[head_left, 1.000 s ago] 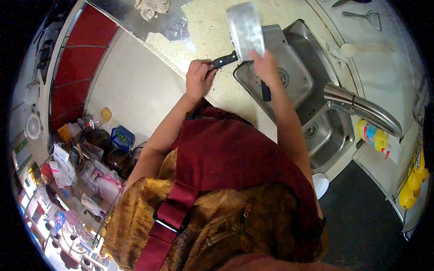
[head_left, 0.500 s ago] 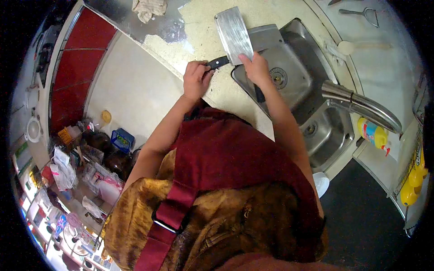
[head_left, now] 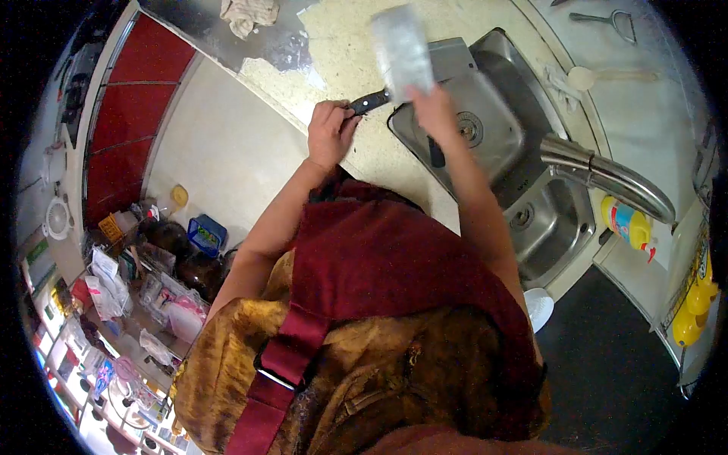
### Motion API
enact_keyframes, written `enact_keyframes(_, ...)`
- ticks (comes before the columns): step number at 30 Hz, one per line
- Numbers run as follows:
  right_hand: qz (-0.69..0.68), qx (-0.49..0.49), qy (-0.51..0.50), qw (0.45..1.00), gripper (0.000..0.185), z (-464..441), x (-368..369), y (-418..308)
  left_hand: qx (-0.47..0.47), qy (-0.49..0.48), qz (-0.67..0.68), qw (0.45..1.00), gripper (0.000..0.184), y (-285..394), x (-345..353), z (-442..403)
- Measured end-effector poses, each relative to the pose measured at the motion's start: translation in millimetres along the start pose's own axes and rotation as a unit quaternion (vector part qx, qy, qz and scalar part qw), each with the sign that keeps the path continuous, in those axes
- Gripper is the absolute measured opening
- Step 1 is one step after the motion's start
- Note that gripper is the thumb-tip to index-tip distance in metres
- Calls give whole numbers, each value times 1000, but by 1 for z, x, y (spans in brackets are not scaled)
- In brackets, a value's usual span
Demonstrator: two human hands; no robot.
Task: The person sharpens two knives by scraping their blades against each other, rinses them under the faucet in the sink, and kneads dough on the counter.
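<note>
My left hand [head_left: 327,133] is closed around the end of a black riveted knife handle [head_left: 369,102], low over the pale worktop [head_left: 345,45]. The blade of that knife is hidden behind the cleaver. In my right hand [head_left: 440,117] is a cleaver [head_left: 402,53] with a broad silver blade, smeared by motion. Its dark handle [head_left: 436,152] sticks out below my right hand. The cleaver's lower left edge overlaps the front of the knife handle; whether the two touch, I cannot tell. My right hand is over the near left part of the steel sink [head_left: 497,114].
A steel tap [head_left: 607,174] reaches over the sink divider. To the right stands a yellow bottle [head_left: 626,220]. A peeler [head_left: 607,20] and a wooden spoon [head_left: 582,79] lie beyond the sink. A crumpled cloth [head_left: 249,15] lies at the far left of the worktop.
My right hand and the cleaver have shifted slightly to the right, the blade now blurred. My left hand keeps its place; the knife handle's front end has tipped up a little.
</note>
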State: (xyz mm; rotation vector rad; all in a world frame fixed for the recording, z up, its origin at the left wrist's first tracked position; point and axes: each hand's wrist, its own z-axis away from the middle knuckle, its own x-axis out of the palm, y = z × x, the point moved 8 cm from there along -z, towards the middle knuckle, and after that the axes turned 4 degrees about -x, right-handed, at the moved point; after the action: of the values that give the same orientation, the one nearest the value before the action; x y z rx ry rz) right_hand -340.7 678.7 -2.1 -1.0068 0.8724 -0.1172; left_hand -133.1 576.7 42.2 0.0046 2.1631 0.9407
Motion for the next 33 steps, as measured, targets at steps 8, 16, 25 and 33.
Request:
enact_keyframes(8, -4, -8, -1, 1000, 52, 3, 3, 1, -6, -6, 2, 1000, 23, -2, 0, 1)
enact_keyframes(16, -17, 1, -11, 1000, 46, -1, -4, -2, -8, -7, -4, 1000, 23, -2, 0, 1)
enact_keyframes(25, -32, 8, -51, 998, 54, 5, -3, -12, -5, -1, 2, 1000, 23, -4, 1, 2)
enact_keyframes(33, -35, 40, -111, 992, 51, 6, 7, -9, -5, -1, 6, 1000, 23, -3, 0, 2)
